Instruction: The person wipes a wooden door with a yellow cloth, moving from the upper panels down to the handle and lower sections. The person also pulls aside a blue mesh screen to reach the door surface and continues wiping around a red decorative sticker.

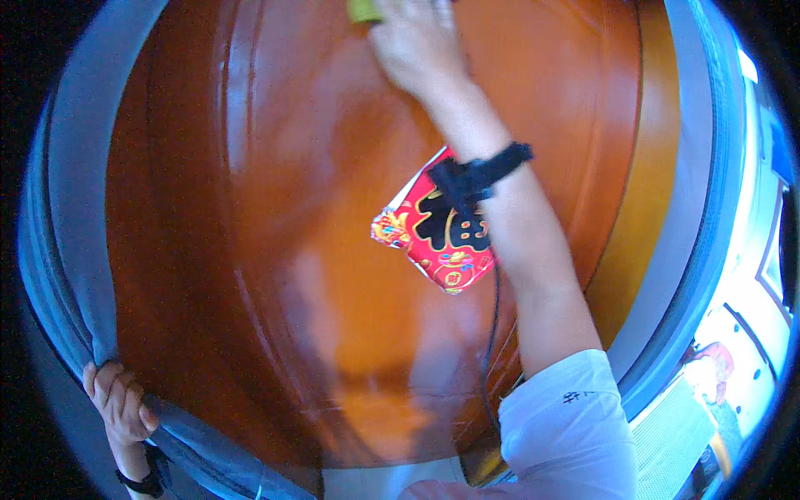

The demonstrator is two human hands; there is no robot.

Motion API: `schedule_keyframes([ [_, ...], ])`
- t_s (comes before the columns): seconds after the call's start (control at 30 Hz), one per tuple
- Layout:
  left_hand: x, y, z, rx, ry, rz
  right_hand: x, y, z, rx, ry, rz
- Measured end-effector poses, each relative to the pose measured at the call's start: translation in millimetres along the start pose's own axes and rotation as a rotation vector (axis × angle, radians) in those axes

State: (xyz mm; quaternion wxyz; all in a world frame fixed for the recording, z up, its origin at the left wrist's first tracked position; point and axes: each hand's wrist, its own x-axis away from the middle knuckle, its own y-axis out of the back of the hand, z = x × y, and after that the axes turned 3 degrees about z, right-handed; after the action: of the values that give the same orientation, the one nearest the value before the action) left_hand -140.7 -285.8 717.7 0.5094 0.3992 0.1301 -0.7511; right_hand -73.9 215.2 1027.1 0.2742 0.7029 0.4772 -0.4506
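My right hand [419, 50] is at the top edge of the view, against a glossy reddish-brown wooden door panel [350, 300]. It holds a yellow-green cloth or sponge [364, 10], cut off by the frame's edge; the fingers are blurred. At the lower left, my left hand [119, 400] grips the edge of a blue-grey, fabric-like border [81, 187] beside the panel. A red diamond-shaped paper decoration [450, 259] with a large black character sits on the panel. My right forearm hides part of it.
Black bands circle my right wrist [481, 175] and left wrist [153, 478]. A thin dark cord [490, 350] hangs beside my right arm. Yellowish wood trim [650, 156] and another blue-grey border [694, 125] run along the right. A bright room with a ribbed pale surface [675, 428] lies beyond.
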Motion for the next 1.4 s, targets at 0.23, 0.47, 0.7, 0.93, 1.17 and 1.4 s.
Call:
schedule_keyframes([
  [0.23, -34.0, -3.2, -73.5, -0.134, 0.28, 0.298, 93.6, 58.4, -189.6, 0.154, -0.306, -0.029],
  [0.47, -66.3, -11.3, -157.5, -0.172, 0.391, 0.223, 172.7, 98.1, -290.2, 0.177, -0.514, -0.05],
  [0.7, -55.0, -19.2, -210.7, 0.107, 0.688, 0.204, 184.9, 86.0, -296.4, 0.255, -0.709, -0.095],
  [0.93, -17.1, -0.4, -191.0, 0.096, 0.637, 0.315, 136.4, 47.6, -173.4, 0.283, -0.495, -0.126],
  [1.17, 3.1, 13.2, -190.4, 0.273, 0.717, 0.393, 43.9, 12.1, 14.7, 0.088, -0.219, -0.069],
  [1.4, 11.1, 17.2, -178.1, 0.324, 0.636, 0.408, 0.2, -36.8, 165.8, 0.007, -0.07, -0.054],
])
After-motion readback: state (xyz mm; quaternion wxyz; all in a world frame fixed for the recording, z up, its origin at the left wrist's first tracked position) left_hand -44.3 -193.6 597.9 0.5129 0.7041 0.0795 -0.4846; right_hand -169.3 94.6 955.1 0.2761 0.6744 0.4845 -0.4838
